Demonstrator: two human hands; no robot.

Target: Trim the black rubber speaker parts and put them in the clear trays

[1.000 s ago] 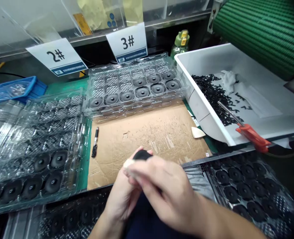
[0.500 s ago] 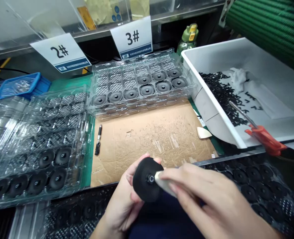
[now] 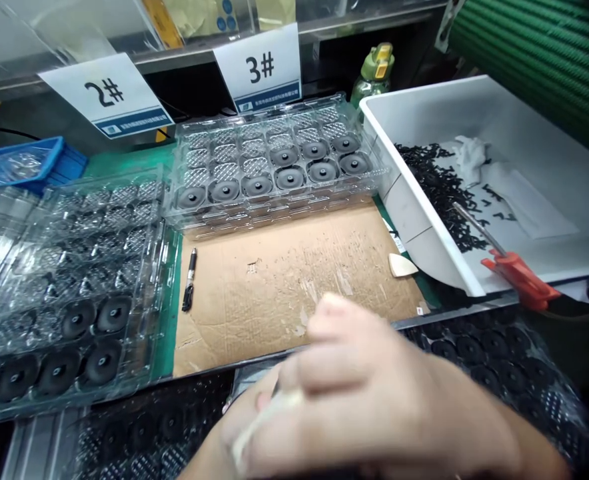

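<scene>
My right hand (image 3: pixel 374 393), blurred by motion, crosses in front of my left at the bottom centre. Its fingers are closed on a cream-coloured flat pad (image 3: pixel 262 420), whose pale edge shows below the knuckles. Behind it, my left hand (image 3: pixel 242 410) is mostly covered; only part of it and the wrist show. The round black disc with a small central hub, seen in that hand half a second ago, is almost wholly hidden, with just a dark sliver between the hands. Beyond them lies a cardboard sheet (image 3: pixel 234 300).
Clear trays hold black discs at the back (image 3: pixel 274 193) and left (image 3: pixel 144 280). A black pen (image 3: pixel 189 280) and a pale wedge-shaped piece (image 3: pixel 402 265) lie on the cardboard. At right, a white bin (image 3: pixel 424 233) holds small black parts; an orange-handled tool (image 3: pixel 519 280) rests at its rim.
My right hand has swung left and over my left hand with the cream pad, covering the black disc. The view has shifted slightly.
</scene>
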